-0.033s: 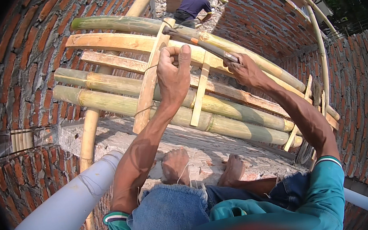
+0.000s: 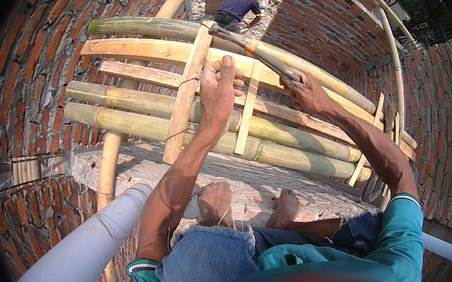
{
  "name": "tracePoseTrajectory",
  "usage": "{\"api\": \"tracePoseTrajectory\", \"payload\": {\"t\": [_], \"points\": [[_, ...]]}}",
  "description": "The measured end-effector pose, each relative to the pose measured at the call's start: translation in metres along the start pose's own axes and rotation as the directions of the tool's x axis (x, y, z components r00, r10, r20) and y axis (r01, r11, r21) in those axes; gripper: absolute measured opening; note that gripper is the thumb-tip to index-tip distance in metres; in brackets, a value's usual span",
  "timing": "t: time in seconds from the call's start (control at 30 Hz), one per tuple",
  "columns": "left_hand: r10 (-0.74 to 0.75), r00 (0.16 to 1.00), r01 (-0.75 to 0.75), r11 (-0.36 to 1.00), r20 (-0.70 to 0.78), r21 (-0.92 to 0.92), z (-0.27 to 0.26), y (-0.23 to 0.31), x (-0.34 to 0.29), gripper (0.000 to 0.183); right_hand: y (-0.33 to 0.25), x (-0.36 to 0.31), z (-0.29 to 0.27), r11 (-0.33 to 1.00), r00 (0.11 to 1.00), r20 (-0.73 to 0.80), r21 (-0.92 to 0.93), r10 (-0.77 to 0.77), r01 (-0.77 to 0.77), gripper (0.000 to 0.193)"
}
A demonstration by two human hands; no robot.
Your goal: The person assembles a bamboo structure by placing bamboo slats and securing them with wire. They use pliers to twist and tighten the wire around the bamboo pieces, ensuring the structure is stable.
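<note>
Dark, orange-banded hand tool, held in the closed right hand; its head meets a wooden slat's top, up-left of the grip. Leftward, the left hand is loosely curled, contents indeterminable. Bamboo poles run above and below the grip.

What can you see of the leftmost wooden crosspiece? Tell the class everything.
The crosspiece is a long, flat, pale strip of sawn-looking wood. It slants from upper right to lower left across bamboo poles and timber lengths. Thin dark wire crosses it in two places. The left hand is beside its right edge; contact is unclear.
</note>
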State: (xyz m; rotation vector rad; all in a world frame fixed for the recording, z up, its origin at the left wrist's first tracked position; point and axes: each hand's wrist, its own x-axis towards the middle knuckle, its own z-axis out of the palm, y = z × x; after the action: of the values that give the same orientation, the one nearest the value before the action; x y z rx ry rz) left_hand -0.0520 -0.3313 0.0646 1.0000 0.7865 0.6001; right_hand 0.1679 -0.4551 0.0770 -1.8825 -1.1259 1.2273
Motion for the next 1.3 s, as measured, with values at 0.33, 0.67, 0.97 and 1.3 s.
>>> {"api": "tracePoseTrajectory", "payload": {"t": [0.33,0.67,0.97,1.3], "points": [[0.055,0.982,0.064,0.805,0.182,-0.59,0.081,-0.027,0.009,0.032,-0.019,-0.037,0.025,0.984,0.998,0.069,0.176,0.006,-0.018,0.038],[-0.076,0.997,0.055,0.715,0.001,-0.697,0.037,-0.027,0.096,0.075,-0.071,-0.007,-0.044,0.924,0.981,-0.156,-0.379,-0.114,0.047,0.043],[-0.11,0.985,-0.031,0.631,-0.129,-0.775,0.049,-0.032,0.128,0.022,-0.133,0.077,-0.058,0.349,0.922,0.121,-0.901,-0.368,0.258,0.049],[-0.014,0.988,-0.095,0.715,-0.151,-0.692,0.049,-0.041,0.129,0.02,-0.161,0.121,-0.051,0.171,0.965,0.26,-0.95,-0.029,0.261,0.055]]}}
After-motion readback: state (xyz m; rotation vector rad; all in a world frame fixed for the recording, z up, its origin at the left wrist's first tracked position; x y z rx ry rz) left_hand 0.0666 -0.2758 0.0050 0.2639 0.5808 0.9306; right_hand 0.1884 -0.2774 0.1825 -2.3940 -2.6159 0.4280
